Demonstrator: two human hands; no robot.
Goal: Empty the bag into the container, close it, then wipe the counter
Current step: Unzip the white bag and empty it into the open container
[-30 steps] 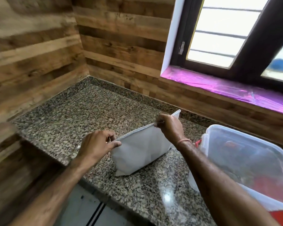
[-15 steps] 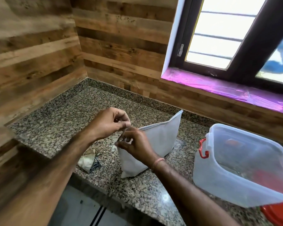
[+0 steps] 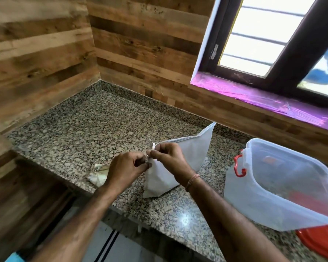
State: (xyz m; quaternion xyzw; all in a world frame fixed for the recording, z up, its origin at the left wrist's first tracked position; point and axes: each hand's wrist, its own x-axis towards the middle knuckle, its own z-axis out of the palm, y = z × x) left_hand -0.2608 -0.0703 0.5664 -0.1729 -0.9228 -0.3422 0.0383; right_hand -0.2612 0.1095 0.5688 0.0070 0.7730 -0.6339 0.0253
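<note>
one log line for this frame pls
phase: opening bag | left hand: pinching bag's near top corner | right hand: same corner | white bag: upright on counter | container: open, right of bag

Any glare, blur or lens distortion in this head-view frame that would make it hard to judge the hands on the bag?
Head view: the window is blown out white; a small glare spot sits on the counter; the left wall planks are smeared by motion blur; wide-angle bending tilts the window frame. The left hand and right hand on the bag stay reasonably sharp.
</note>
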